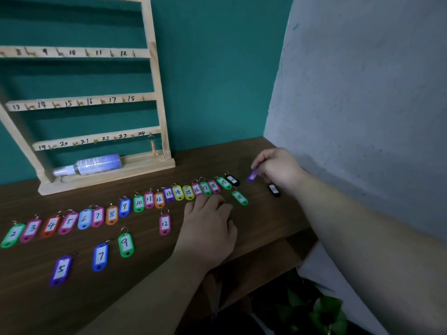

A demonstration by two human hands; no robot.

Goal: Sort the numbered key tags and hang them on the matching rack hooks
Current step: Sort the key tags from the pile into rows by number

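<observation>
Our right hand (278, 169) pinches a purple key tag (252, 175) just above the desk (254, 218), between black tags 20 (232, 180) and 22 (274, 190). Our left hand (208, 223) lies flat, empty, below the numbered row. Against the wall, the wooden rack (154, 93) holds one orange tag (153, 148) under 24.

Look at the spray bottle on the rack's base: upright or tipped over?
Tipped over. The spray bottle lies on its side along the rack's base, nozzle pointing left.
</observation>
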